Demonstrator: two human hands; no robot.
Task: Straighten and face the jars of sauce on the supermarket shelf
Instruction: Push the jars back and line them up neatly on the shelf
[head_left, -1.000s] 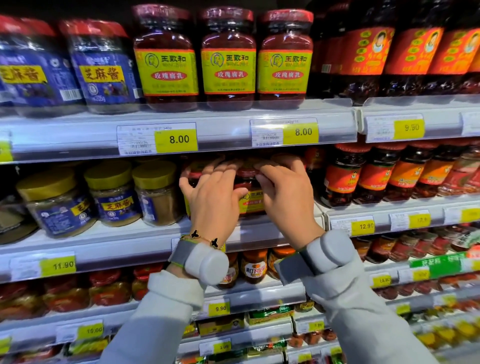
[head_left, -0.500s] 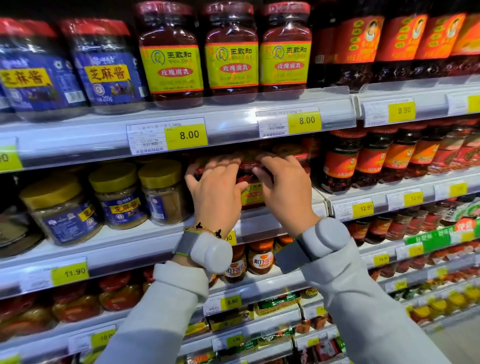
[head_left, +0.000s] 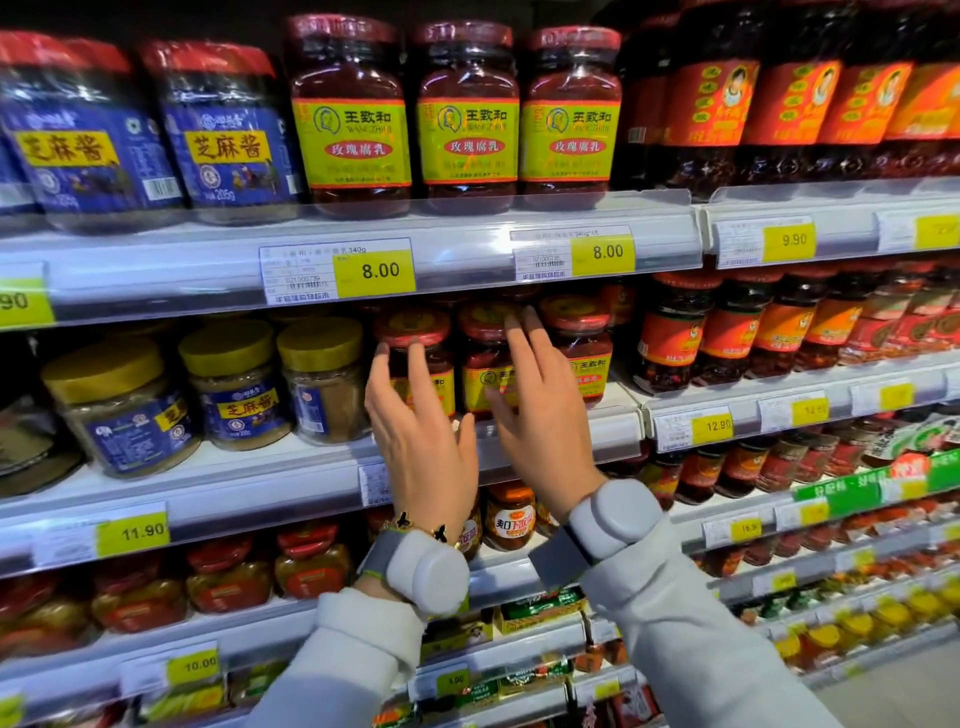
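Fingers of the left hand (head_left: 421, 447) straight and spread, tips raised in front of the leftmost of three small glass jars with red lids and yellow labels (head_left: 415, 358); whether the tips touch its glass cannot be told. Nothing held. Fingers of the right hand (head_left: 545, 415) likewise straight, loosely fanned, holding nothing, tips lying over the lid edge of the middle small red-lidded jar (head_left: 485, 358), contact uncertain. The third small red-lidded jar (head_left: 584, 348) stands just beside it on the right, partly behind the right hand. All three stand upright in a row at the front of the middle grey metal shelf (head_left: 260, 478), yellow labels turned outward (the left one mostly hidden by fingers). Each wrist carries a pale grey rounded wrist device (head_left: 426, 571) on a strap above a light grey sleeve (head_left: 353, 660); a thin gold bracelet with dark charms (head_left: 415, 525) sits on the left wrist. Left of the small jars, on the same shelf: glass jars with yellow lids and blue labels (head_left: 234, 384). Shelf above: three tall red-capped jars with yellow labels (head_left: 467, 114), faces forward, over yellow price tags reading 8.00 (head_left: 379, 270).
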